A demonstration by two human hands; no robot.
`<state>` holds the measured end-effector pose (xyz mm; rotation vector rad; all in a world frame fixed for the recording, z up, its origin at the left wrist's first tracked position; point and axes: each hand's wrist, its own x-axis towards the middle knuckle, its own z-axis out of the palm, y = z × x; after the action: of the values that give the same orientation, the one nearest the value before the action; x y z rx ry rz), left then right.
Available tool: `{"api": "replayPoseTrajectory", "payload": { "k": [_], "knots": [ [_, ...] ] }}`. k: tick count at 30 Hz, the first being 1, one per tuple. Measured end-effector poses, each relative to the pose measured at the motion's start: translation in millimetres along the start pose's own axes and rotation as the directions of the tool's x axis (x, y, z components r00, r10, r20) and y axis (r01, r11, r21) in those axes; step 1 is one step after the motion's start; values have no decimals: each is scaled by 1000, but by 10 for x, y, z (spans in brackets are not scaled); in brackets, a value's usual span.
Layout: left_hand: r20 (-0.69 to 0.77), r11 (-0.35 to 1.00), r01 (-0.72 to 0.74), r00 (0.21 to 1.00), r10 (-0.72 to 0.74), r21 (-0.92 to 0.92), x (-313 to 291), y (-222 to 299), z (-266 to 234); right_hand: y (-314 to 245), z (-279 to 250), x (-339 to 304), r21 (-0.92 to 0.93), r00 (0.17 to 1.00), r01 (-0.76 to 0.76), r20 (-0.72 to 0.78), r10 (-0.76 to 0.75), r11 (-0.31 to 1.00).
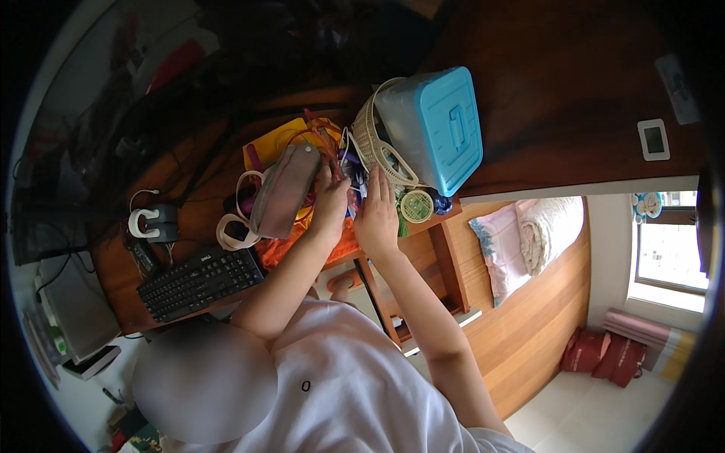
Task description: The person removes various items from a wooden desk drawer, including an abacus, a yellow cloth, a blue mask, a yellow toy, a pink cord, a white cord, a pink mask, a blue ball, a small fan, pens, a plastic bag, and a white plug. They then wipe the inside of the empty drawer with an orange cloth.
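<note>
My left hand reaches into a pile of small things on the desk, beside a greyish-pink pouch. Its fingers point away from me and look stretched, partly lost among reddish cords. Just to the right, my right hand lies with fingers straight and close together, back upward, tips at the rim of a cream woven plastic basket. Between the hands are white and dark bits too small to name. Orange plastic spreads below the pouch, and a yellow bag lies behind it.
A clear box with a blue lid stands against the basket. A round pale-green lattice container sits near the desk's right edge. Left are a black keyboard and a white curved device. An open drawer is under the desk.
</note>
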<state>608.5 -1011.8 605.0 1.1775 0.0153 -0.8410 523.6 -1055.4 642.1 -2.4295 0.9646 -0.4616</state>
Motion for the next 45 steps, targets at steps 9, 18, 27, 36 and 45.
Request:
{"api": "replayPoseTrajectory", "payload": {
  "k": [9, 18, 27, 36, 45],
  "knots": [
    [112, 973, -80, 992, 56, 215, -181, 95, -75, -57, -59, -92, 21, 992, -43, -122, 45, 999],
    [48, 967, -163, 986, 157, 193, -415, 249, -7, 87, 49, -212, 324, 996, -86, 42, 77, 942],
    [183, 959, -282, 944, 275, 11, -911, 381, 102, 146, -132, -261, 906, 914, -381, 337, 228, 188],
    [547, 908, -161, 833, -85, 386, -1041, -264, 270, 697, -452, -847, 907, 833, -422, 385, 396, 6],
    [272, 674, 411, 691, -669, 614, -1119, -1486, 441, 1929, -258, -2313, 819, 397, -504, 502, 768, -275]
  ]
}}
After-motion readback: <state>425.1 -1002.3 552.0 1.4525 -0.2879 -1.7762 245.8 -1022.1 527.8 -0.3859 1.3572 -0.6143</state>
